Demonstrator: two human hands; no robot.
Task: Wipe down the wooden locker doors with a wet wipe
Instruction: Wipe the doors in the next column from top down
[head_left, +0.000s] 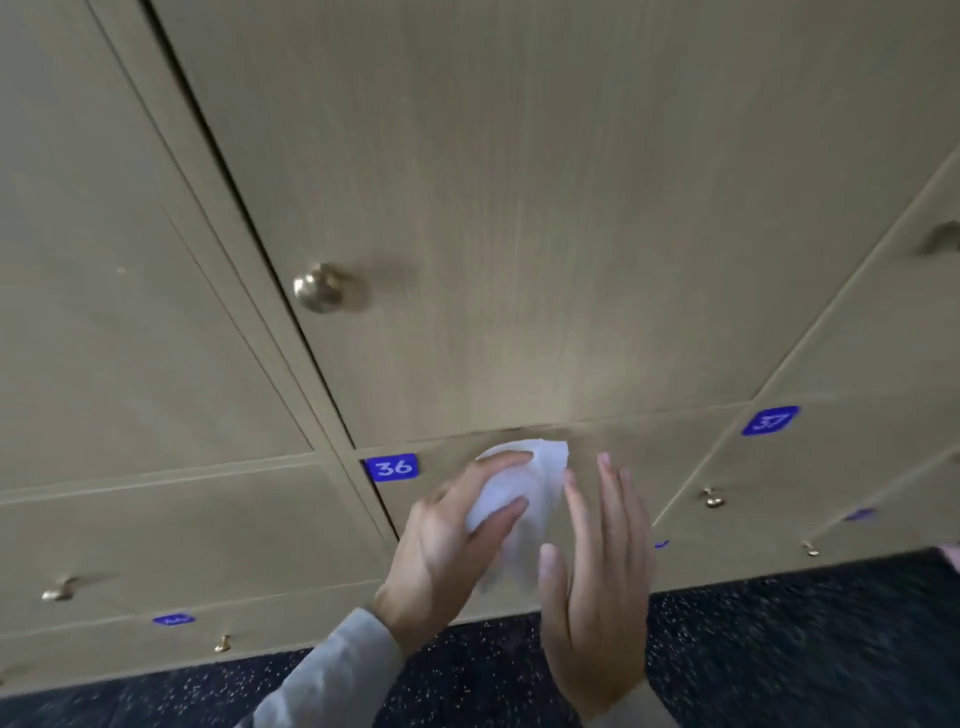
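Person, two bare hands: left hand (447, 551), right hand (597, 597). Long light-grey sleeves (332, 675) reaching both wrists.

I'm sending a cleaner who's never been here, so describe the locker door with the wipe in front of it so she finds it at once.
Start at the big wooden locker door with the round brass knob. Directly below it is a smaller wooden door, where the left hand holds the white wet wipe. Its blue label reads 36; the neighbour's reads 37.
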